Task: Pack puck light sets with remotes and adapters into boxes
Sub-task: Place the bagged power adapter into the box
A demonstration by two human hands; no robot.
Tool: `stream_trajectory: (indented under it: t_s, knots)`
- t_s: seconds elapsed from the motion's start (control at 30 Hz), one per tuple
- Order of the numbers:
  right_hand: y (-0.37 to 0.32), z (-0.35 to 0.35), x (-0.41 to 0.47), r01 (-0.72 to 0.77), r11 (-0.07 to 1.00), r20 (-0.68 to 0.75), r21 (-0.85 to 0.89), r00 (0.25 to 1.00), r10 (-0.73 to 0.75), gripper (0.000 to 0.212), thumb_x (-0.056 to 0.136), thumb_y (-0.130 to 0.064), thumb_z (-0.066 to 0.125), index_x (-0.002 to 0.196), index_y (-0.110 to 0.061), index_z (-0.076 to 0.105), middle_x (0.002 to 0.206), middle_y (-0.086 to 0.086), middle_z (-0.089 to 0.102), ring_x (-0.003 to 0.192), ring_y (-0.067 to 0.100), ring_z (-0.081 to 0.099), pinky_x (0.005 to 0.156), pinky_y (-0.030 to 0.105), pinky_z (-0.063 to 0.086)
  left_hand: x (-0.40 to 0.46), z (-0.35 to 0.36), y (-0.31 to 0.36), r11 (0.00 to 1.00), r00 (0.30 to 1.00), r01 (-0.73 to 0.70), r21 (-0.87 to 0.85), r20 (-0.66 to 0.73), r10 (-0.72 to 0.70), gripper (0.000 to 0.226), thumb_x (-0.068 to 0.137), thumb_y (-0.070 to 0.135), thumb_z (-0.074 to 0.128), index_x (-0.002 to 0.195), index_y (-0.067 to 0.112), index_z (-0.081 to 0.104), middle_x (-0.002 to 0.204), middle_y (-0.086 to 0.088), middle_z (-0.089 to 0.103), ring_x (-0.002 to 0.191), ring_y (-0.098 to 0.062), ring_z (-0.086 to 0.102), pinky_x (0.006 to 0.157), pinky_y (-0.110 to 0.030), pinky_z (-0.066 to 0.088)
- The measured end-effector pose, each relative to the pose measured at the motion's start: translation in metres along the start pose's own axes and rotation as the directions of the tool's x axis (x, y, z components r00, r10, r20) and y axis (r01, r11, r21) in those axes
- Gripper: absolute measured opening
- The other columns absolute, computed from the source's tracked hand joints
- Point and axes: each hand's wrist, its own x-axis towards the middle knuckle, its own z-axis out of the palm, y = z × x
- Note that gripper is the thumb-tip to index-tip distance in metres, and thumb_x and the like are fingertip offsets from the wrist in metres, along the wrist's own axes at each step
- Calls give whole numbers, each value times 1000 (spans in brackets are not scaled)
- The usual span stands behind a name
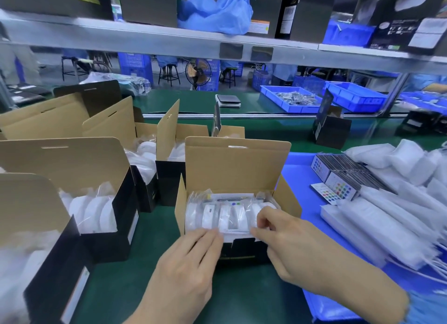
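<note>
From the head camera, an open packing box sits at lower centre of the frame on the green bench, its brown lid flap standing upright behind it. Inside, bagged white puck lights stand on edge in a row, and a remote with coloured buttons lies flat against the back wall behind them.

The left hand lies at the box's near edge, fingers nearly straight and relaxed, fingertips resting on the plastic wrap at the front left; it grasps nothing. The right hand reaches in from the lower right, fingers curled, pinching the plastic bag of a puck light at the right end of the row.

At left of the frame, several more open boxes hold bagged puck lights. At right, a blue tray carries stacked remotes and heaps of white bagged adapters. A shelf with dark cartons crosses the top.
</note>
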Motion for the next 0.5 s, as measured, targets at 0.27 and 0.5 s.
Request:
stream_trajectory:
  t_s: [0.27, 0.5]
  knots:
    - [-1, 20, -4, 37, 993, -266, -113, 962, -66, 25, 85, -41, 56, 92, -21, 69, 87, -8, 64, 74, 17, 60, 79, 35, 53, -2, 4, 6, 993, 988, 56, 106, 135, -70, 42, 76, 16, 46, 102, 2, 77, 87, -5, 70, 78, -28, 69, 100, -44, 39]
    - [20, 30, -3, 126, 985, -498, -115, 851, -167, 20, 89, -33, 64, 99, -16, 70, 89, -6, 65, 77, 17, 63, 106, 42, 42, 21, -9, -8, 874, 839, 422, -243, -261, -477, 53, 88, 21, 74, 136, 24, 53, 142, -10, 45, 135, -24, 42, 109, -45, 36]
